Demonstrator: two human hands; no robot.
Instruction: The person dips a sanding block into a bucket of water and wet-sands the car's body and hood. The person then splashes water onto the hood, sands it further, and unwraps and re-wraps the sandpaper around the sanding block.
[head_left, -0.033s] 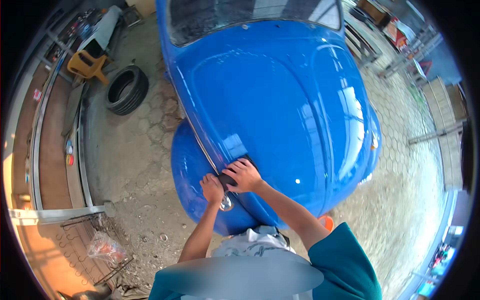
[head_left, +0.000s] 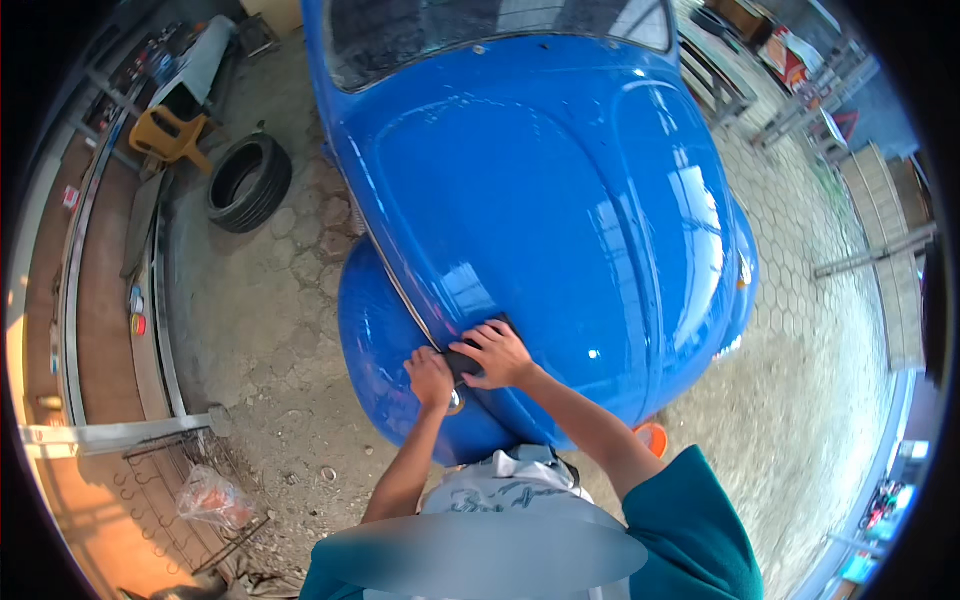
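A long dark pad, flat and narrow, lies slanted on the near left edge of the blue car's rounded hood. My right hand presses on it from above, fingers spread over its upper part. At the pad's lower left end is my left hand, its fingers bent around that end; their tips are partly hidden. Below the left hand shows a round headlight set in the blue front fender. A seam runs between fender and hood beside my fingers.
A loose tyre and a yellow plastic chair stand at the far left. By my right elbow an orange container sits on the ground. A clear plastic bag lies on a wire rack at the lower left.
Both hands and the pad have shifted slightly to the right over the hood. The view has moved a little too, showing more of the orange container.
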